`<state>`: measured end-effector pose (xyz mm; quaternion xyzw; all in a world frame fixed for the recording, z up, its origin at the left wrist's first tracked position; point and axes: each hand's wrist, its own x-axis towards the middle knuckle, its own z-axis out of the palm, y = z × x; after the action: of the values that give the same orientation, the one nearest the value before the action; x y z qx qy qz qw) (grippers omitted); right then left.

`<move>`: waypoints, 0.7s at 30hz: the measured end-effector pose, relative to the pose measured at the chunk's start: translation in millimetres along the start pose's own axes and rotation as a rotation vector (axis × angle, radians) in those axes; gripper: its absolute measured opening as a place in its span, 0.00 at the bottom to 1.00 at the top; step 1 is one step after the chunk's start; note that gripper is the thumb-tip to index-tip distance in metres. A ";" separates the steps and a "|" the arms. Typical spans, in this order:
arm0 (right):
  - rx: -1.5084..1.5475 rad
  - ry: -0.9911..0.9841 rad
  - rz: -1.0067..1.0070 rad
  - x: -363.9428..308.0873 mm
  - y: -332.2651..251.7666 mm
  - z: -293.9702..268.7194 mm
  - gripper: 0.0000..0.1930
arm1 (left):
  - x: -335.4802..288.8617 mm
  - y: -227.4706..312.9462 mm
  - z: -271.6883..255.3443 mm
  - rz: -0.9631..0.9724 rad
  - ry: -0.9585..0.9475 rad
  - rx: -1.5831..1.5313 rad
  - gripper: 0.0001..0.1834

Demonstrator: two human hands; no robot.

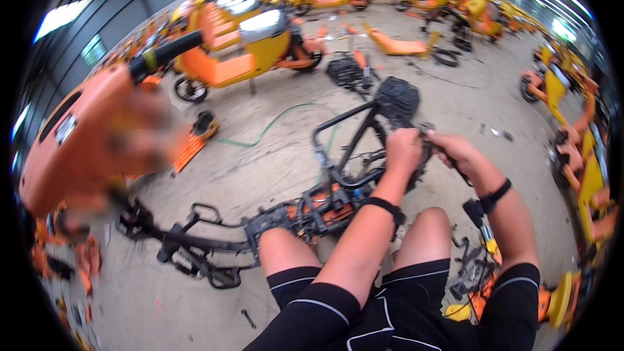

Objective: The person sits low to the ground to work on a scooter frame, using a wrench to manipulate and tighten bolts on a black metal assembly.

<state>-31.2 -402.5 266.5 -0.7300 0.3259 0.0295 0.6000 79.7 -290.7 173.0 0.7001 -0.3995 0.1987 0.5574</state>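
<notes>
A stripped scooter frame (203, 244) lies across the floor in front of me, its black tubes bare and orange parts and loose wiring at its middle. At its rear end, beside a black textured plastic piece (398, 99), both my hands work close together. My left hand (404, 149) is closed, its fingers curled at the dark rear parts; what it grips is hidden. Just to its right, my right hand (455, 149) is bent round a small dark thing that I cannot make out. A black strap circles each forearm.
An orange scooter front panel (68, 146) with a black handlebar grip stands at the left. A yellow-orange scooter (263, 45) is parked beyond. Loose parts (478, 273) lie at my lower right, a wrench (248, 318) at lower left. A green hose (266, 127) crosses the floor.
</notes>
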 end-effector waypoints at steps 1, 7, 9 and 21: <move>-0.002 0.038 -0.034 -4.7 2.1 -0.1 0.26 | 0.2 7.6 -2.8 -0.003 0.006 -0.054 0.04; -0.072 0.024 -0.019 2.2 -7.7 -1.1 0.26 | 0.0 4.2 -3.0 -0.070 0.046 -0.066 0.04; -0.112 0.043 -0.009 0.3 -8.1 -6.3 0.26 | 0.4 5.9 -0.4 -0.097 0.045 -0.094 0.04; -0.394 0.146 -0.346 64.7 29.8 -32.8 0.30 | -2.5 -10.3 24.9 -0.215 -0.033 -0.110 0.07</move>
<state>-7.0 -462.3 222.0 -0.8777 0.2265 -0.0633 0.4175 82.1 -312.7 157.3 0.7105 -0.3414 0.1043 0.6064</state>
